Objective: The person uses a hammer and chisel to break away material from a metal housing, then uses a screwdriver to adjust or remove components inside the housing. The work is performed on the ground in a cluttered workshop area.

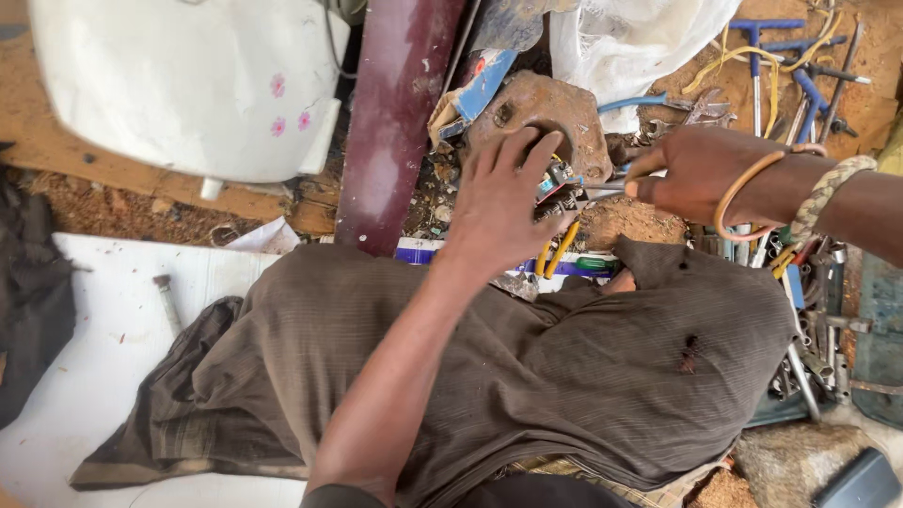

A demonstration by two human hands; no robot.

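Observation:
My left hand (503,202) lies flat with fingers spread on a rusty brown metal part (546,113), pressing down a small wired component (557,193) with yellow wires (555,252) trailing from it. My right hand (696,174), wearing bangles and a braided wristband, pinches a thin metal tool (602,188) whose tip reaches the component. Both arms stretch over my lap, which brown cloth (564,367) covers.
A white plastic casing with pink flowers (188,85) lies at the upper left beside a dark red pipe (395,113). Several wrenches and blue-handled tools (790,85) are scattered right. A white plastic bag (630,42) sits at the top. White sheet (85,376) lower left.

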